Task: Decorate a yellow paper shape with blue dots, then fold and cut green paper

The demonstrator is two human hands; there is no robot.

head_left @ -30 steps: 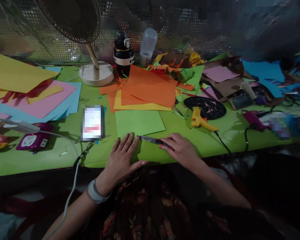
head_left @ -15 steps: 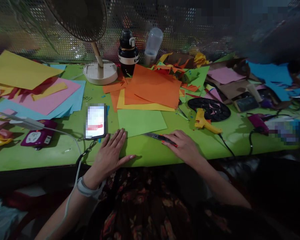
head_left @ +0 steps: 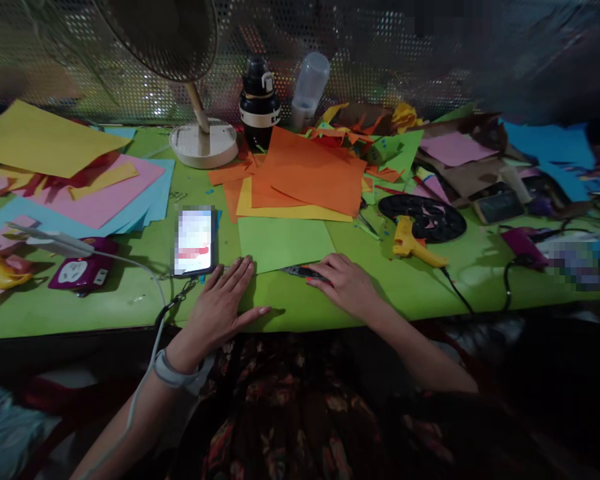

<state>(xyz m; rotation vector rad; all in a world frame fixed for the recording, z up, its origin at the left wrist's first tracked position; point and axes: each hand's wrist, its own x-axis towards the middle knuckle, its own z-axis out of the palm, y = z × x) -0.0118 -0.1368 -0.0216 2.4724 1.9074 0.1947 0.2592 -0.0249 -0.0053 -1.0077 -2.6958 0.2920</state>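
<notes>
- The table's (head_left: 293,308) near edge crosses just in front of the person's dark floral clothing (head_left: 290,380); a strip of green tabletop lies between the two hands.
- The left hand (head_left: 213,310) lies palm down, four fingers close together, thumb wide, grasping nothing. Its fingertips sit at the near left corner of the green sheet; whether they press on it I cannot tell.
- The right hand (head_left: 353,287) has its fingers wrapped around a cutter knife (head_left: 300,271), the tip pointing left, by the sheet's near edge.
- The green sheet (head_left: 285,240) lies flat beyond both hands, its far edge meeting a yellow sheet (head_left: 300,213).
- Just left of the sheet is a phone (head_left: 195,241), near the left fingertips; rightward, a stretch of tabletop separates the right hand from a yellow glue gun (head_left: 411,245).
- Orange sheets (head_left: 310,167) overlap the yellow one.
- Farthest stand a fan (head_left: 203,150) and a black bottle (head_left: 257,103), before a perforated panel (head_left: 360,60).
</notes>
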